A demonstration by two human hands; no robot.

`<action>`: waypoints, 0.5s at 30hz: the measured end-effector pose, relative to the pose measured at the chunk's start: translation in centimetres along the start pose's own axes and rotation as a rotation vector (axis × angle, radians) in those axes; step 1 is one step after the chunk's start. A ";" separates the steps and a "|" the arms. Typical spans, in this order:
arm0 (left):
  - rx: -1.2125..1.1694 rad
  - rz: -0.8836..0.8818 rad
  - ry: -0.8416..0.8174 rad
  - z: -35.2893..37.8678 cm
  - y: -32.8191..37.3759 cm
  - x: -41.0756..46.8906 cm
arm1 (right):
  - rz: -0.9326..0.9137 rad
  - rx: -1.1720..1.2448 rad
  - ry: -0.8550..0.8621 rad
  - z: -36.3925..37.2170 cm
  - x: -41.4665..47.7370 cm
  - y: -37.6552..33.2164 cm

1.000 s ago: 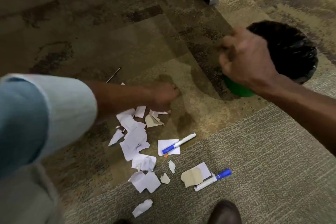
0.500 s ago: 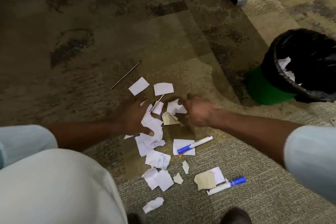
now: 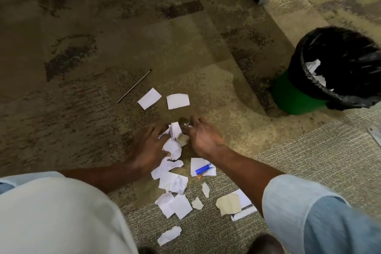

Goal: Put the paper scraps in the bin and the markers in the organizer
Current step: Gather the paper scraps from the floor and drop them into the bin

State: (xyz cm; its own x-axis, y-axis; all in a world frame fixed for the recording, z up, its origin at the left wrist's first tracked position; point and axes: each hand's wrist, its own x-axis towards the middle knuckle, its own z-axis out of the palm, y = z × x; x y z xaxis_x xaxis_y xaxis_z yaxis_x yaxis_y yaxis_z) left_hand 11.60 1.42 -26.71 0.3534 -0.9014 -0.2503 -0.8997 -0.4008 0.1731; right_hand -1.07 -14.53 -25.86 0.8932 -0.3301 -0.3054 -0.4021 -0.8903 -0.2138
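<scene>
Both hands are working over a loose pile of white torn paper scraps (image 3: 172, 148) lying on the mottled brown carpet (image 3: 103, 47). The left hand (image 3: 147, 150) is lying palm-down on the left edge of the pile, fingers spread and pressing on the scraps. The right hand (image 3: 203, 136) is resting on the far right edge of the pile, fingers curled toward the scraps; whether it is pinching a scrap cannot be told. Two separate white rectangular scraps (image 3: 178, 101) are lying just beyond the hands. A thin dark rod (image 3: 134, 86) is lying apart, to their left.

A white marker with a blue cap (image 3: 203, 169) is lying on a white scrap, partly hidden under the right forearm. A second white marker (image 3: 244, 213) is showing only as a white strip beside a tan scrap (image 3: 228, 204), near the right sleeve.

The green round bin with a black plastic liner (image 3: 294, 97) is standing upright, well apart at right, holding white scraps. No organizer is appearing in view.
</scene>
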 end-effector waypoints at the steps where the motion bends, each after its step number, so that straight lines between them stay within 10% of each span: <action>1: -0.052 -0.011 -0.007 0.0 0.0 0.0 | 0.016 0.020 0.012 0.1 0.0 0.0; 15: -0.359 -0.068 -0.061 -8.9 0.5 4.0 | -0.001 0.094 -0.235 -9.3 1.0 6.4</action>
State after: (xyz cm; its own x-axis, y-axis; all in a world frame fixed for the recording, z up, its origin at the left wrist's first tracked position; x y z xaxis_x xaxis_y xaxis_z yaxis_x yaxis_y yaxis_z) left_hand 14.82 -3.82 -19.16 0.3833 -0.8638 -0.3270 -0.7240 -0.5008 0.4744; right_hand -0.82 -23.48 -18.88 0.8266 -0.2375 -0.5102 -0.4280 -0.8539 -0.2960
